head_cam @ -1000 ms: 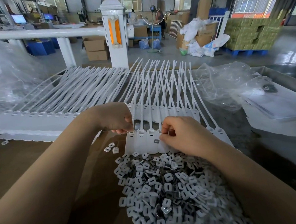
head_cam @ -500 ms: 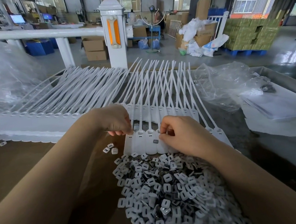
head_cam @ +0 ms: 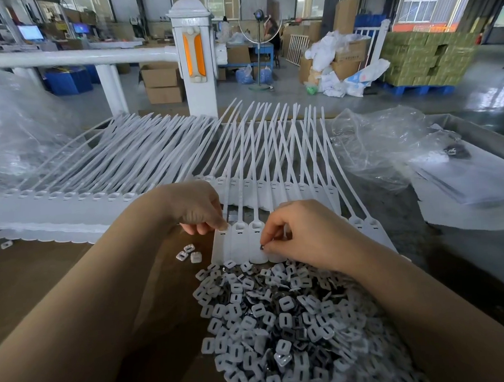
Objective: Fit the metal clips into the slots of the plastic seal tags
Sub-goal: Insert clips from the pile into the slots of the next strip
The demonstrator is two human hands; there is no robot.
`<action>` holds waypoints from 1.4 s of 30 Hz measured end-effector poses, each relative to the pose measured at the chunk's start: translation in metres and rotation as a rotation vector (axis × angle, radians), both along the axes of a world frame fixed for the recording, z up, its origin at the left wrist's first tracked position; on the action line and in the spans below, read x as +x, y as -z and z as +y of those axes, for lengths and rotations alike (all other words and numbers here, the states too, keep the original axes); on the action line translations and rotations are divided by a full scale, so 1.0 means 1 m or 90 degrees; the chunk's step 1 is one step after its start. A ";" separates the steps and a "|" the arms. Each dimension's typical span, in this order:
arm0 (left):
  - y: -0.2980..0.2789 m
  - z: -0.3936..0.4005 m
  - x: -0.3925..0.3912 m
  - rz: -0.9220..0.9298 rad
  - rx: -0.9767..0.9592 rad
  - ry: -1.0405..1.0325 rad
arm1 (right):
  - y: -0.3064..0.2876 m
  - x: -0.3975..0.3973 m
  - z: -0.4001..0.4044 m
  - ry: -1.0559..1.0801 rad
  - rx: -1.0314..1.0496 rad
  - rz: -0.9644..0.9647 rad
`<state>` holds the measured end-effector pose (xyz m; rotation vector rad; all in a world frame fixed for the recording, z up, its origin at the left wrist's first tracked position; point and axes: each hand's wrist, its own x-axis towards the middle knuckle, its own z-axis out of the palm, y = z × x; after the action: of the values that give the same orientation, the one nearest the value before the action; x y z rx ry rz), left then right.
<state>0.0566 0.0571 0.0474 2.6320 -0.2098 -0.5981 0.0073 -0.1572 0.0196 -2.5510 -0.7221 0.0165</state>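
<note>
Left hand (head_cam: 200, 213) sits at the near-left corner of the front strip of seal tags (head_cam: 248, 242), its curled thumb and fingertips pinching the top edge of the leftmost tag beside its slot. Over the last second this hand has hardly shifted, so it looks to be steadying the strip while the other hand works.

Further left, a second, longer strip of tags (head_cam: 54, 207) lies flat on the brown table (head_cam: 43, 277), its scalloped lower edges overlapping and its long thin tails fanning away toward the far edge. Three loose clips (head_cam: 188, 253) lie just beside the front strip.

At the middle, the front tags are smooth, matte white plastic paddles with rounded bottoms, each with a small rectangular slot near its neck. A second ago a small dark clip sat alone on one tag, clear of the fingers; now the right hand (head_cam: 303, 236) has slid down onto it, and thumb and forefinger pinch that clip (head_cam: 262, 246) against the tag face. I judge it is about to be lifted toward a slot, though which slots are already filled is too small to tell.

Below lies the heap of clips (head_cam: 285, 315), small squarish pieces, pale on one face with an oblong hole, dark and glinting on the other, touching the tag bottoms. To the right, crumpled clear plastic bags (head_cam: 384, 150) rest on the table.
</note>
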 end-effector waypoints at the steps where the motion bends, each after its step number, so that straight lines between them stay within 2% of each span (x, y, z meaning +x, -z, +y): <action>1: 0.000 0.000 0.000 -0.003 0.008 0.004 | 0.000 0.000 0.000 -0.001 -0.007 0.001; 7: -0.003 -0.003 -0.001 -0.043 0.049 0.010 | 0.003 -0.001 0.002 0.004 -0.045 0.005; 12: -0.007 -0.010 -0.002 -0.164 0.082 0.060 | 0.005 0.001 0.001 0.016 -0.039 -0.012; 14: -0.008 -0.014 -0.003 -0.150 0.057 0.099 | 0.006 0.001 0.000 0.015 -0.035 -0.013; 20: 0.002 -0.028 -0.002 -0.001 0.045 0.202 | 0.003 -0.001 0.000 -0.006 -0.032 -0.004; 27: 0.013 -0.020 0.002 0.006 -0.045 0.170 | 0.000 -0.009 0.009 -0.094 -0.008 0.027; 35: 0.009 -0.025 -0.002 0.005 -0.019 0.167 | 0.001 -0.009 0.012 -0.103 -0.028 0.044; 42: 0.022 -0.023 -0.018 -0.086 -0.110 0.105 | 0.006 -0.005 0.013 -0.101 -0.012 0.057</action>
<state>0.0390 0.0344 0.0256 2.5042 -0.5006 -0.4338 0.0018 -0.1442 0.0141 -2.4873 -0.8905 0.1897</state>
